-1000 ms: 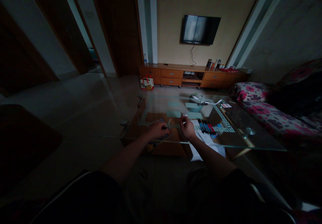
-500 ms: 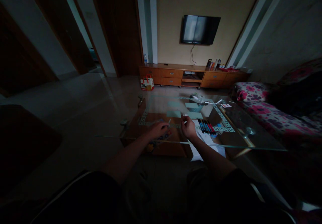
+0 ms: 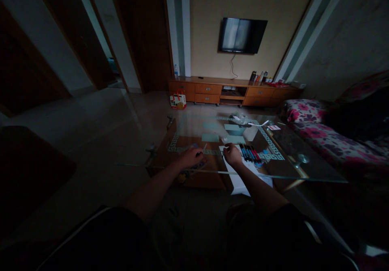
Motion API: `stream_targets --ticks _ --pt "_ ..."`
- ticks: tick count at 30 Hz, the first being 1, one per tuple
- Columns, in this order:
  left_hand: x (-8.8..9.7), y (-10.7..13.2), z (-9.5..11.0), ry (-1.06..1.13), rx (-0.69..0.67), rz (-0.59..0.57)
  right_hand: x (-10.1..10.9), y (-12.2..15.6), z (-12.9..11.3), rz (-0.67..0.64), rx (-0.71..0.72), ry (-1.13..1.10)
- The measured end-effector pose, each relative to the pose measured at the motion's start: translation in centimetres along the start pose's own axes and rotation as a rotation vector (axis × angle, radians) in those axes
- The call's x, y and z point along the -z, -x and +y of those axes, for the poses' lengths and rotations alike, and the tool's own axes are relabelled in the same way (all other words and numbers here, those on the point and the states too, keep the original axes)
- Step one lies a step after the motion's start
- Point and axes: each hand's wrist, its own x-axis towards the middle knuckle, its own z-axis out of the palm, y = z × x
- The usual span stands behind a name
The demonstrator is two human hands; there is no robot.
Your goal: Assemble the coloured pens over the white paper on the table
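Observation:
My left hand [image 3: 191, 156] is over the near part of the glass table [image 3: 316, 173], its fingers curled around a small dark thing too dim to name. Just beyond those fingertips lies a thin white stick-like piece [image 3: 205, 146]. My right hand [image 3: 232, 155] is closed in a pinch above white paper sheets [image 3: 237, 179]; a tiny dark tip shows at its fingers, but what it belongs to is unclear. Past it sits a small whitish lump [image 3: 224, 140]. Right beside this hand lies a row of several pens [image 3: 249, 152] with black, blue and red parts.
Farther back on the table are a clear plastic bag [image 3: 240, 119], a white strip [image 3: 258, 123] and a red-and-white card [image 3: 274, 127]. A flowered sofa [image 3: 322, 135] borders the right side. A wooden TV cabinet [image 3: 208, 88] stands by the far wall.
My right hand has shifted slightly right and down, nearer the pens, uncovering the whitish lump and more of the paper. My left hand has barely moved.

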Motion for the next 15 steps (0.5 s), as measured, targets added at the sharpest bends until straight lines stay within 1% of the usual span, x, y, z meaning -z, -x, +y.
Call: stream_targets --ticks 3,5,10,15 --pt "-0.02 0.02 -0.19 -0.004 -0.031 0.001 -0.11 0.07 -0.02 -0.083 -0.012 0.047" --pt "-0.03 0.00 -0.23 -0.002 -0.048 0.012 -0.24 0.12 -0.01 -0.116 0.005 0.079" --pt "-0.05 -0.11 0.01 0.015 -0.052 0.027 -0.61 0.20 0.18 -0.153 0.069 0.118" --pt "0.15 -0.06 0.23 0.017 -0.042 0.024 -0.83 0.12 0.56 -0.179 0.087 0.093"
